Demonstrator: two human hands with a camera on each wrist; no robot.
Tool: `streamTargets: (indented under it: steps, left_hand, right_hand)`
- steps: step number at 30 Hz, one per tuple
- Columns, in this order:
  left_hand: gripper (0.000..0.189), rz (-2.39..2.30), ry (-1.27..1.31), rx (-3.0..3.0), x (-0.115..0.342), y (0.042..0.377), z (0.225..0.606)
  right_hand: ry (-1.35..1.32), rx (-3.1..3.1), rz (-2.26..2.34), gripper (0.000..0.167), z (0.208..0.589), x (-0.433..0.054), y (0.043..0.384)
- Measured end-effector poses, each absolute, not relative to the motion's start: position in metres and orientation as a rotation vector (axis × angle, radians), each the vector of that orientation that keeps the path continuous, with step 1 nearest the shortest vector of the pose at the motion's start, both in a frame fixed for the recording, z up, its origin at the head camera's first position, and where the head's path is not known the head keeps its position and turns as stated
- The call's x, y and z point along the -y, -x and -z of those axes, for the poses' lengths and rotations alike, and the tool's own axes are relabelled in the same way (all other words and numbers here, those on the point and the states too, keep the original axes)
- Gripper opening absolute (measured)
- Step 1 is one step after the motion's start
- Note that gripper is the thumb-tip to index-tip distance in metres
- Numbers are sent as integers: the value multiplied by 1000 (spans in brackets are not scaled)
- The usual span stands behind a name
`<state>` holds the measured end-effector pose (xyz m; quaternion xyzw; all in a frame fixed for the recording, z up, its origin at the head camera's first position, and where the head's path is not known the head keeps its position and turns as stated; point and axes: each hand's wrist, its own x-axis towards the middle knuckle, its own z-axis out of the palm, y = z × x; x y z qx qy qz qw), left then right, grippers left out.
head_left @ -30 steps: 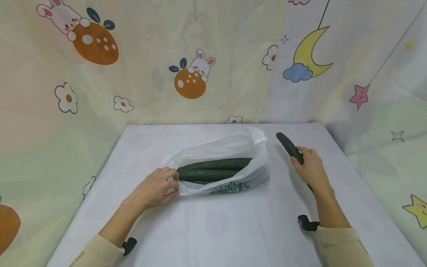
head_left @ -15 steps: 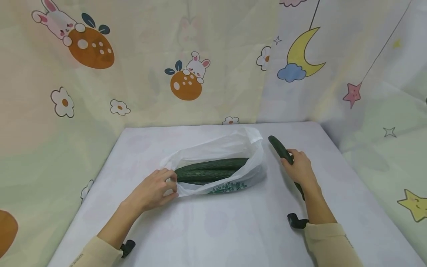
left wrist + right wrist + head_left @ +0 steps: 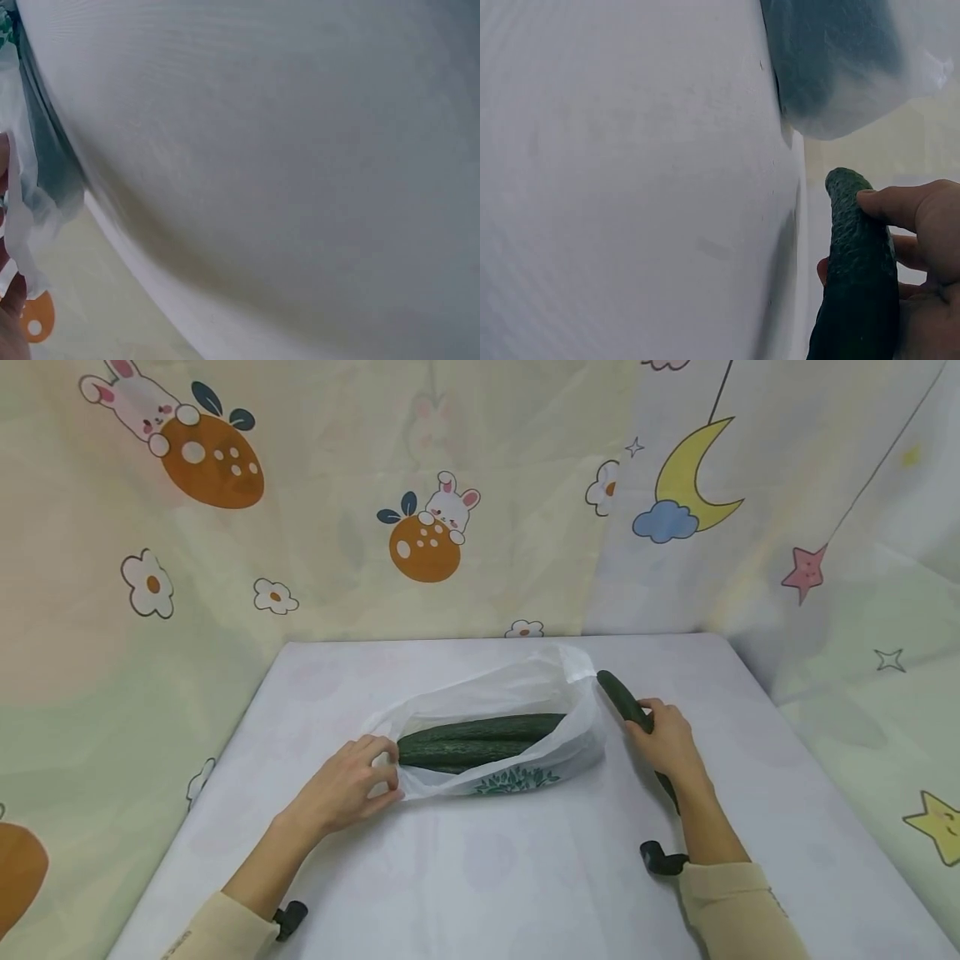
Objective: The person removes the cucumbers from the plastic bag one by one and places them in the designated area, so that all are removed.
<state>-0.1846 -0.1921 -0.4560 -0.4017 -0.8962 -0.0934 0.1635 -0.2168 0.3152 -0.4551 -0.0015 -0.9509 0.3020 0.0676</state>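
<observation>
A white plastic bag (image 3: pixel 576 758) with green leaf print lies on its side mid-table, its opening showing several dark green cucumbers (image 3: pixel 480 739). At the bag's left end, my left hand (image 3: pixel 348 783) pinches its edge; the left wrist view catches only fingertips and the bag's thin film (image 3: pixel 56 176). My right hand (image 3: pixel 670 745) grips a single cucumber (image 3: pixel 618 695) right of the bag. That cucumber slants, its far tip close to the bag's right end. In the right wrist view thumb and fingers wrap the cucumber (image 3: pixel 859 285), below the bag (image 3: pixel 829 75).
A white cloth covers the table (image 3: pixel 480 877). Behind and at both sides hang printed fabric walls (image 3: pixel 330 527) with rabbits, flowers, a moon and stars. A black wrist mount (image 3: pixel 660 858) sits at the right sleeve, another (image 3: pixel 291 920) at the left.
My right hand has moved left with the cucumber, bringing its tip near the bag's right end. The left hand stays on the bag's edge. The head view shifts slightly.
</observation>
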Motion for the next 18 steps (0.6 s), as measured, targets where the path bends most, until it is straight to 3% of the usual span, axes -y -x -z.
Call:
streamTargets:
  steps: [18]
  left_hand:
    - [14,259,1158,2536,193,186,457]
  right_hand:
    - [164,2951,-967,58,463,-312,220]
